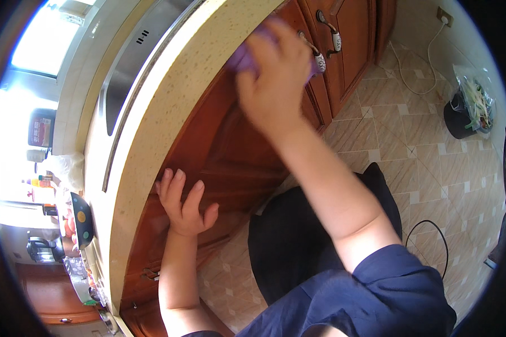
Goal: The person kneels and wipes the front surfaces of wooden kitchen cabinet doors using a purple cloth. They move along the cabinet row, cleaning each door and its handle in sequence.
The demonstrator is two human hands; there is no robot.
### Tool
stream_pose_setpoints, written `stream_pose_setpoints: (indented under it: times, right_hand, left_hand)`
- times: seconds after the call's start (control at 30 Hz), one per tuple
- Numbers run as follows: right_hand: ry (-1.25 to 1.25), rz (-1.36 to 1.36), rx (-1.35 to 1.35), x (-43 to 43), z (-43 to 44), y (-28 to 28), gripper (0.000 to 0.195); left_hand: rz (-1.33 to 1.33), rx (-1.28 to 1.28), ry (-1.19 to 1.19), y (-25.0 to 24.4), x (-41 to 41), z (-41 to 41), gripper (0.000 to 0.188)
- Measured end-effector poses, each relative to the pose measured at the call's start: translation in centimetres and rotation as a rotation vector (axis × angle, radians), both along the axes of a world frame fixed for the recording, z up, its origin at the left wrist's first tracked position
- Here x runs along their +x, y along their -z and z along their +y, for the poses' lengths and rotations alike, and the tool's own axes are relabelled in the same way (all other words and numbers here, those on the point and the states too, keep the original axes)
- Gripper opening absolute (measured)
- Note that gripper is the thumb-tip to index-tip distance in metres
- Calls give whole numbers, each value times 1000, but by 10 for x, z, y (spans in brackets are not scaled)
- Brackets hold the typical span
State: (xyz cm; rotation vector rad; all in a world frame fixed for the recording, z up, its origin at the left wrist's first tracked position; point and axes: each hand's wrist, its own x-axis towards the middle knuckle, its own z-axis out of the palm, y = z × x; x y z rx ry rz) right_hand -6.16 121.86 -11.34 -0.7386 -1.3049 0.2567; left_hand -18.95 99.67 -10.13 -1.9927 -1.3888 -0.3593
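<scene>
My right hand (278, 71), blurred, is pressed round a purple cloth (242, 59) at the top of a reddish-brown wooden cabinet front, just under the speckled countertop edge (173, 97). Part of the cloth also shows past the fingers, close to a cabinet handle (319, 62) with a patterned white grip. Lower in the view, my left hand (185, 206) is in front of a panelled cabinet door (232, 143), fingers spread and holding nothing. Whether its fingertips touch the wood, I cannot tell.
A stainless steel fixture (130, 67) is set into the counter. Farther along stand a dark dotted bowl (82, 221) and an electric kettle or blender jug (42, 248). On the tiled floor (383, 122) sits a black bin (457, 118) with a plastic bag; a white cable (409, 89) runs nearby.
</scene>
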Motion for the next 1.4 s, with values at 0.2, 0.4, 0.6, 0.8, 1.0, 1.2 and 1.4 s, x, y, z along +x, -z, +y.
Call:
stream_pose_setpoints:
  times: [0.2, 0.4, 0.6, 0.8, 1.0, 1.2, 1.4]
  right_hand:
    - [-403, 8, 34, -35, -108, 12, 29]
    - [-375, -173, 257, -11, -72, 60, 29]
    - [-8, 19, 45, 6, 13, 53, 49]
    - [20, 183, -163, -19, -22, 48, 55]
    - [-377, 90, 67, -45, -133, 65, 30]
    - [-530, -245, 228, -28, -131, 164, 35]
    - [-538, -233, 85, -20, -129, 164, 31]
  left_hand:
    - [-98, 22, 140, -3, -6, 5, 52]
    - [222, -114, -192, -22, 5, 1, 42]
    - [384, -160, -330, -26, 0, -13, 42]
    - [284, -69, -142, -22, 1, -2, 49]
    - [77, 99, -5, -10, -2, -3, 55]
    - [138, 44, -98, -17, 6, -3, 56]
    - [95, 74, -98, -19, 8, 10, 60]
